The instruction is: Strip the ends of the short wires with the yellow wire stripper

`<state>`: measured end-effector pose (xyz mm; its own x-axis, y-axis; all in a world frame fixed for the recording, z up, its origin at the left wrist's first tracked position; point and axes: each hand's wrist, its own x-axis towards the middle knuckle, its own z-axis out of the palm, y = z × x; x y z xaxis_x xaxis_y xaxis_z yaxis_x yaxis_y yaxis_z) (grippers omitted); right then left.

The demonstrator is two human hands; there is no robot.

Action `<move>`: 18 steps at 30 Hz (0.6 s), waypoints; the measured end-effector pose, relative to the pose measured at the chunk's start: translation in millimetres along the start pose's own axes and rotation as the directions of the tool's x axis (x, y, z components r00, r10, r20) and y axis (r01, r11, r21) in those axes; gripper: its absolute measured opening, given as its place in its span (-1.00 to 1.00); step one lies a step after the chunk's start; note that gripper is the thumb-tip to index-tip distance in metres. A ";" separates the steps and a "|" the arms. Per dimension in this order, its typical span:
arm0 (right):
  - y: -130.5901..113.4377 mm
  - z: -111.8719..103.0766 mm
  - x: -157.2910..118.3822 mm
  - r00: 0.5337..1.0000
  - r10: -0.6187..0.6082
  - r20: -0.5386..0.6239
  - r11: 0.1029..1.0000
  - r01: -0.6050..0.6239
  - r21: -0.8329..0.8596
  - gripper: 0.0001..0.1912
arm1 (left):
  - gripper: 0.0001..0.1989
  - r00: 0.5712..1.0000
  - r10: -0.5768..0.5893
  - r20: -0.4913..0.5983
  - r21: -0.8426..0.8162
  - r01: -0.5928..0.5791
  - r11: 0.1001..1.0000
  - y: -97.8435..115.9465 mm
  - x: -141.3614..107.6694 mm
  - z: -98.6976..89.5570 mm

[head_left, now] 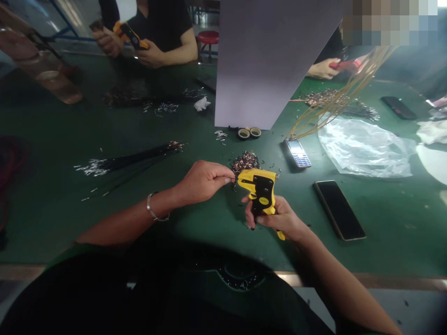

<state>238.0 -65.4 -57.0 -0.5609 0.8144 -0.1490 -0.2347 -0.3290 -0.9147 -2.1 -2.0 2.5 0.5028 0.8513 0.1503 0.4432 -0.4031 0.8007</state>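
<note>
Left hand [202, 182] pinches a wire [235, 178] into the yellow wire stripper [261, 188] clenched in the right hand [281, 218], stripped black wires [132, 159] already piled on the worktop [52, 223].

A green workbench [59, 223] holds black wires [129, 160], a smartphone [339, 210], a plastic bag [363, 149]
</note>
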 end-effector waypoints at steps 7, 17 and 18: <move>3.2 1.3 -0.3 1.000 -0.016 0.009 0.999 0.015 0.041 -0.60 | -0.81 1.000 0.006 0.015 0.032 -0.006 0.999 -2.6 0.2 -0.3; 2.8 9.4 -1.9 0.998 0.017 -0.059 0.998 -0.013 0.055 -0.67 | -0.81 0.999 0.029 -0.014 0.072 -0.028 0.997 -6.2 1.7 0.5; 3.2 10.5 -1.8 0.998 0.020 -0.068 0.999 -0.016 0.051 -0.69 | -0.81 0.999 0.039 -0.022 0.095 -0.037 0.995 -7.4 1.6 0.6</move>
<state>229.9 -73.0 -55.8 -0.5105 0.8381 -0.1921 -0.2657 -0.3662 -0.8918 -4.1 2.1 -3.5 0.5035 0.8419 0.1940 0.4929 -0.4644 0.7358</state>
